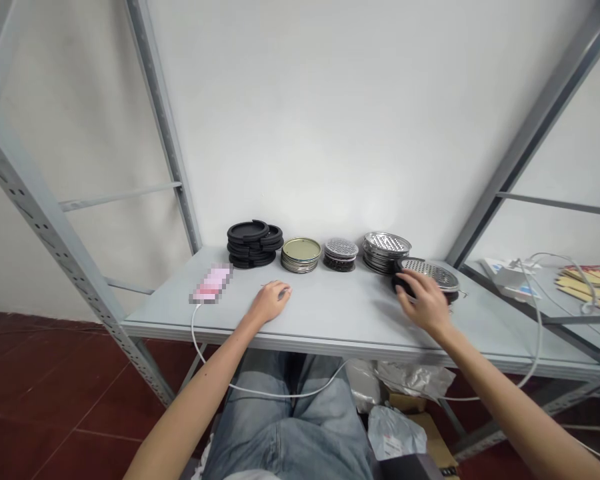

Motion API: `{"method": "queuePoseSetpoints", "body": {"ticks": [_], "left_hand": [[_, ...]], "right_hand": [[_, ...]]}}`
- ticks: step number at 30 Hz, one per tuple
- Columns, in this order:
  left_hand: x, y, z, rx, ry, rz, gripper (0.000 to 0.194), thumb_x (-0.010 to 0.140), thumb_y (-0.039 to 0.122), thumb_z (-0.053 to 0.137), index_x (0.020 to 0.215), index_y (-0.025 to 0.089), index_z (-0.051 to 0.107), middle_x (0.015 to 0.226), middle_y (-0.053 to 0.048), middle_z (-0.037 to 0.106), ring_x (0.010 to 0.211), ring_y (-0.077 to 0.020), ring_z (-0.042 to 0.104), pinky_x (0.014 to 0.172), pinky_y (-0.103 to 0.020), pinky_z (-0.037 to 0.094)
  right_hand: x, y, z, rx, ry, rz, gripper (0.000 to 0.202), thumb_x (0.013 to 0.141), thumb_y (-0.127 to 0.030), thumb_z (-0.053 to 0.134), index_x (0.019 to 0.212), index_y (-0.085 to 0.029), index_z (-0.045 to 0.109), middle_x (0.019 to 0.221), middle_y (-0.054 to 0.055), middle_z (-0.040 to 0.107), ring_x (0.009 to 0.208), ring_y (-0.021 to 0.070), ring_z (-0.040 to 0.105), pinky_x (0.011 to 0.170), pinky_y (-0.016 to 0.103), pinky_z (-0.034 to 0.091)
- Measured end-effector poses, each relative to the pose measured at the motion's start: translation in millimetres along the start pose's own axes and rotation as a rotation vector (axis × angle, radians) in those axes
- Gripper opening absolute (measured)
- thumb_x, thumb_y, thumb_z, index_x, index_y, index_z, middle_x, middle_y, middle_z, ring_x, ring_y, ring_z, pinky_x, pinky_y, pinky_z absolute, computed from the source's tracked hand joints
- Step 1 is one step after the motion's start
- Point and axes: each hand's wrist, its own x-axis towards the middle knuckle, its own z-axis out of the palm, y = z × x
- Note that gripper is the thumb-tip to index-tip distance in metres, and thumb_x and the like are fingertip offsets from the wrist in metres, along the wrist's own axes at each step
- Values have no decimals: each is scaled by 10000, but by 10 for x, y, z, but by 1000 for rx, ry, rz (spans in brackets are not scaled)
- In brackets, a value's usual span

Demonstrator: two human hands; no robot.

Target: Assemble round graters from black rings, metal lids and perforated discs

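Note:
My left hand (270,301) rests on the tabletop with its fingers curled; a small dark thing shows at the fingertips, too little of it to name. At the right, my right hand (424,305) is over the near edge of a stack of round graters with black rims (435,272), thumb and fingers apart. Contact with the rim cannot be told for sure. Behind that stack stand shiny round grater plates (387,243). Farther left are smaller perforated discs (341,248), flat gold-coloured round lids (301,249) and stacked black plastic rings (250,232).
A blurred pink phone-like thing (213,283) lies at the left on a white cable (195,333). Grey metal uprights (160,100) frame the grey table (320,320). Plastic bags (397,430) and cardboard lie below. At the right are a white adapter (515,275) and yellow pieces (580,290).

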Motion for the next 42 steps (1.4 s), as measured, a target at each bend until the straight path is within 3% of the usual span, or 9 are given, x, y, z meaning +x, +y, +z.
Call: {"method": "queuePoseSetpoints", "body": {"ticks": [4, 9, 19, 22, 26, 29, 32, 35, 42], "left_hand": [[13, -44, 55, 99, -30, -2, 305, 900, 322, 532, 1112, 149, 665, 1200, -118, 655, 1161, -245, 569, 1033, -376, 408], [16, -48, 48, 166, -187, -17, 421, 924, 378, 484, 1241, 133, 613, 1374, -149, 538, 1310, -278, 465, 1089, -422, 361], [21, -2, 22, 92, -104, -66, 318, 908, 325, 490, 1121, 173, 672, 1252, -99, 639, 1185, -229, 574, 1041, -355, 420], [-100, -4, -208, 96, 82, -74, 274, 911, 287, 459, 1060, 185, 665, 1140, -79, 680, 1053, -200, 626, 950, -309, 468], [-471, -215, -837, 340, 192, -263, 243, 892, 334, 439, 819, 190, 621, 903, -83, 673, 873, -221, 636, 809, -322, 485], [-775, -454, -1304, 554, 31, -551, 309, 864, 457, 436, 823, 197, 598, 910, -99, 659, 842, -285, 636, 712, -371, 480], [-969, -651, -1533, 660, -176, -690, 440, 846, 559, 397, 898, 176, 608, 960, -147, 653, 851, -337, 635, 696, -408, 471], [-1000, -802, -1533, 635, -321, -707, 527, 857, 582, 345, 967, 149, 624, 955, -179, 659, 868, -342, 641, 721, -405, 469], [-806, -1013, -1458, 626, -465, -648, 517, 913, 472, 291, 978, 121, 666, 1014, -215, 678, 973, -357, 640, 770, -411, 474]], "right_hand": [[161, -488, 416, 187, -293, -62, 318, 905, -349, 473, 1126, -188, 637, 1231, 124, 607, 1149, 261, 558, 1006, 419, 437], [266, -860, 873, 277, -486, 124, 390, 896, -366, 488, 1185, -135, 608, 1319, 162, 546, 1224, 268, 512, 1061, 395, 389], [185, -1083, 951, 353, -563, 193, 374, 914, -370, 474, 1151, -125, 628, 1222, 153, 617, 1147, 261, 560, 1017, 362, 403], [194, -1082, 940, 353, -557, 199, 339, 911, -355, 478, 1111, -140, 647, 1191, 140, 636, 1121, 249, 574, 988, 339, 414], [196, -1094, 941, 340, -550, 193, 325, 911, -345, 480, 1100, -143, 651, 1173, 134, 645, 1106, 235, 580, 968, 316, 415], [198, -1107, 934, 319, -550, 187, 326, 912, -340, 479, 1100, -136, 649, 1172, 137, 645, 1106, 235, 576, 969, 309, 409], [204, -1117, 917, 305, -560, 190, 333, 910, -337, 482, 1110, -125, 644, 1172, 139, 644, 1113, 238, 572, 976, 305, 402], [211, -1122, 900, 300, -570, 194, 337, 914, -341, 478, 1118, -127, 641, 1184, 139, 639, 1122, 235, 570, 982, 301, 397], [213, -1112, 902, 311, -565, 187, 327, 914, -342, 475, 1106, -138, 644, 1179, 131, 643, 1115, 241, 573, 974, 309, 405]]}}
